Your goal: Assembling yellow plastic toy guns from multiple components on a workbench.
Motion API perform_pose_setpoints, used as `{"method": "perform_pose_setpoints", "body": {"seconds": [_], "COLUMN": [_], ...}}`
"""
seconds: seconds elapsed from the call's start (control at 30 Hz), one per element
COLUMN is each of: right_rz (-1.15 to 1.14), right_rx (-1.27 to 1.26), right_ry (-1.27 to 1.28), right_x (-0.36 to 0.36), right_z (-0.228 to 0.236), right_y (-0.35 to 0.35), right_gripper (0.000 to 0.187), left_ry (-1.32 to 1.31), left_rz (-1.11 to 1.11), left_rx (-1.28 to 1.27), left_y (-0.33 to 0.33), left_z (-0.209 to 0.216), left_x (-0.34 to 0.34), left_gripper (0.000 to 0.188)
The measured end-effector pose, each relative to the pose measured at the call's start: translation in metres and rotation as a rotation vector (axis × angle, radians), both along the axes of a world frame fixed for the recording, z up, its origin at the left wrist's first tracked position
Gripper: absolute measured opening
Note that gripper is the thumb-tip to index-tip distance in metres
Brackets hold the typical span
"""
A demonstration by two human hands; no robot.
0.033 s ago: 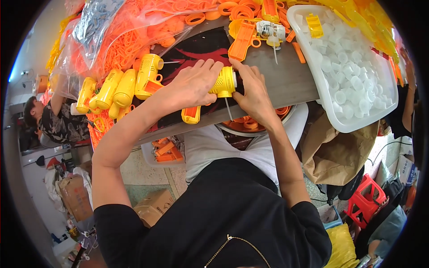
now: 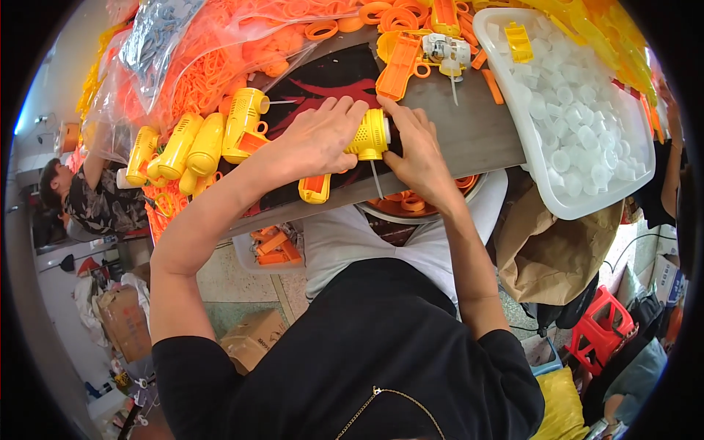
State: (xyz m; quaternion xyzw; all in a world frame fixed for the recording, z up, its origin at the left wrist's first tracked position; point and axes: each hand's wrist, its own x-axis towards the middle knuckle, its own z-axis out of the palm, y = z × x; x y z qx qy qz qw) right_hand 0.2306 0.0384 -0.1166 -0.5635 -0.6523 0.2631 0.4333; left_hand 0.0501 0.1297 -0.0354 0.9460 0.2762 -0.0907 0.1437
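Over the near edge of the table, a yellow toy gun [image 2: 369, 135] with a vented barrel lies sideways between my hands. My left hand [image 2: 323, 138] wraps the barrel from above and hides its rear part. At its whitish front end is my right hand [image 2: 415, 150], thumb and fingers bent around that end; a dark gap shows there. A thin pale tube [image 2: 376, 179] hangs down from the barrel. Below my left hand, the orange-and-yellow handle [image 2: 314, 188] points toward me.
Several yellow toy gun bodies [image 2: 203, 144] lie at left. Bags of orange parts [image 2: 227, 51] are piled behind. A half-assembled orange gun [image 2: 400, 67] lies at the back. A white tub [image 2: 490, 110] of translucent caps stands right, above a paper bag [image 2: 550, 257]. Another person [image 2: 99, 194] is at far left.
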Motion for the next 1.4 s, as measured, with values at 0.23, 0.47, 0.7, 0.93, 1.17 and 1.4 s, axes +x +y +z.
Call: {"method": "perform_pose_setpoints", "body": {"seconds": [0.23,0.47,0.7,0.93,1.17,1.4], "right_rz": [0.026,0.058,0.056,0.215,0.259,0.244], "right_rx": [-0.194,-0.084,0.046,-0.174,0.077,-0.101], "right_ry": [0.139,0.295,0.244,0.486,0.168,0.261], "right_x": [-0.001,0.007,0.008,-0.004,-0.015,0.0], "right_z": [0.019,0.014,0.042,0.045,0.068,0.105], "right_y": [0.014,-0.018,-0.02,-0.005,-0.019,-0.032], "right_gripper": [0.065,0.062,0.037,0.041,0.079,0.077], "left_ry": [-0.013,-0.415,-0.771,-0.764,-0.756,-0.692], "left_rz": [0.008,0.441,0.595,0.423,0.281,0.271], "left_rx": [-0.08,-0.535,-0.7,-0.327,0.069,-0.148], "left_y": [0.004,-0.004,-0.044,-0.061,-0.077,-0.064], "left_z": [-0.003,0.002,-0.001,0.004,0.015,0.051], "left_x": [-0.005,-0.05,-0.046,-0.032,-0.026,-0.06], "left_gripper": [0.08,0.099,0.053,0.057,0.059,0.068]}}
